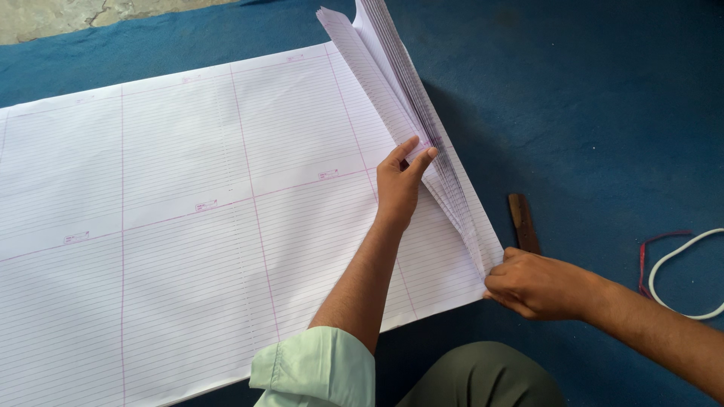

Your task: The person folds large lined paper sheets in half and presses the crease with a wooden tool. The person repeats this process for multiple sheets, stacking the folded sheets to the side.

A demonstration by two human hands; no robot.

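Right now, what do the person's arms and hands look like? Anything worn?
Both hands are bare: no gloves, rings or watch visible. The left hand has a pale green fabric sleeve rolled up near the elbow. The right hand and its forearm show no sleeve in view.

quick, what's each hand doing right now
Left hand: closed, pinching the lifted edge of the ruled paper sheets.
Right hand: closed, gripping the near corner of the same sheets.

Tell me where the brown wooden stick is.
In the head view, the brown wooden stick lies on the blue floor cloth, right of the ruled paper stack, just above the right hand.
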